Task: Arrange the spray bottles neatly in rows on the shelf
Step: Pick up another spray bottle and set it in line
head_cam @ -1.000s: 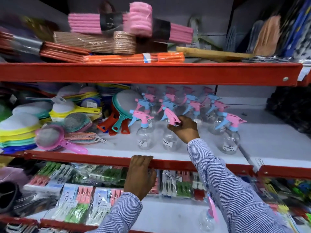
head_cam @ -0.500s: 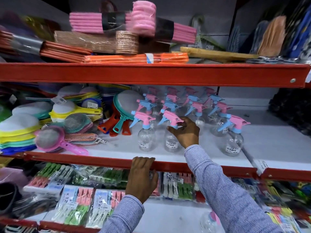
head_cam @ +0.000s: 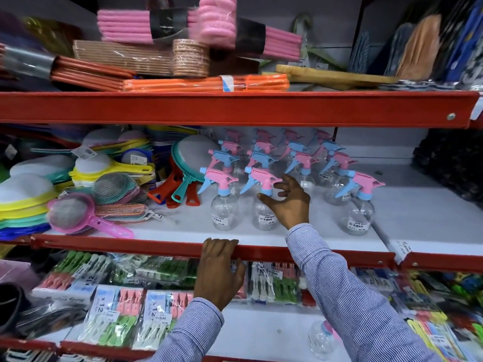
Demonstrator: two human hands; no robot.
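Note:
Several clear spray bottles with pink and blue trigger heads stand in rows on the white middle shelf (head_cam: 180, 228). The front row has one bottle on the left (head_cam: 224, 212), a second bottle (head_cam: 262, 218) beside it, then a gap and a third bottle (head_cam: 357, 218) on the right. My right hand (head_cam: 290, 205) is just right of the second bottle, fingers spread, with the thumb tip near its neck. My left hand (head_cam: 222, 267) is hooked over the shelf's red front edge (head_cam: 130, 245). One more spray bottle (head_cam: 321, 338) lies on the shelf below.
Stacked strainers, including a pink strainer (head_cam: 78, 215), fill the left of the shelf. Bare white shelf (head_cam: 431, 212) lies right of the bottles. Packs of clothes pegs (head_cam: 112, 309) lie on the lower shelf. Bundled hangers (head_cam: 206, 84) sit on the shelf above.
My right hand was closed on the second front bottle's head and turned it nozzle-left like its neighbour. The fingers have now spread and come off it. My left hand has not moved.

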